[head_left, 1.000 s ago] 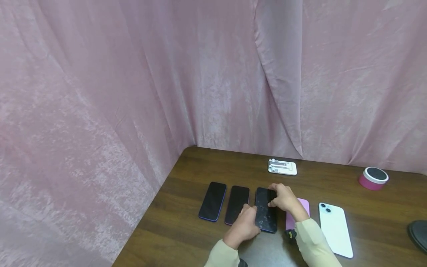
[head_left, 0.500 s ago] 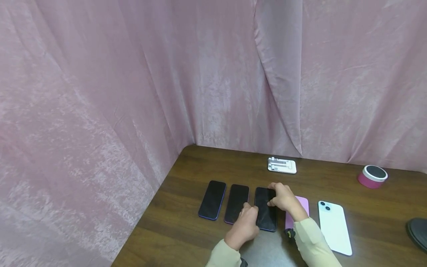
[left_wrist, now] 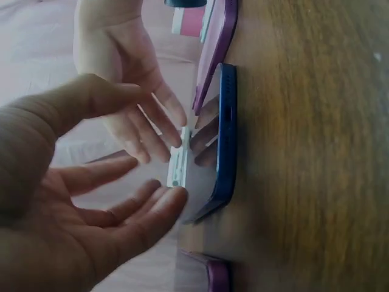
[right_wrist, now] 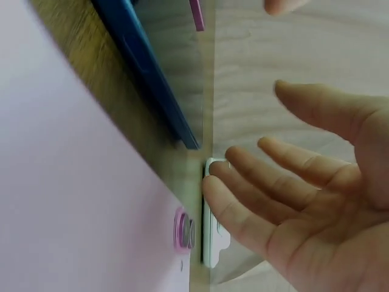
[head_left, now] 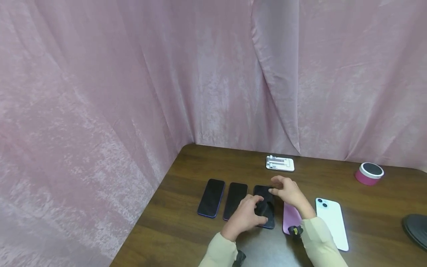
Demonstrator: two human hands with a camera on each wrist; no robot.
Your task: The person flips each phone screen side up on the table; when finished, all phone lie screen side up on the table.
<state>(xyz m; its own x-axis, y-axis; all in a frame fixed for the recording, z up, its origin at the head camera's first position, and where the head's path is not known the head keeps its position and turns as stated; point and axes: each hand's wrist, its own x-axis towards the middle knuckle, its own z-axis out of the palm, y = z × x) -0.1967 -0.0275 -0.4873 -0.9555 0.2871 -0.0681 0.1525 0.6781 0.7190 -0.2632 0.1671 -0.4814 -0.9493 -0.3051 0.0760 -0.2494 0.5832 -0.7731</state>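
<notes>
Left hand (head_left: 244,217) and right hand (head_left: 290,193) both hover, grip spread on each, just above the blue-edged smartphone (head_left: 268,209) lying screen-up on the worktop (head_left: 180,233), lower frame right of centre, between a purple-edged smartphone (head_left: 234,200) frame-left and a face-down lilac smartphone (head_left: 290,217) frame-right.

On the brown wooden table (head_left: 166,222) at lower centre, a navy-edged black rectangular phone (head_left: 269,208) lies between a purple-edged black phone (head_left: 235,198), left, and a flat pink phone (head_left: 291,217), right. A flat white stand (head_left: 280,163) lies behind.
</notes>
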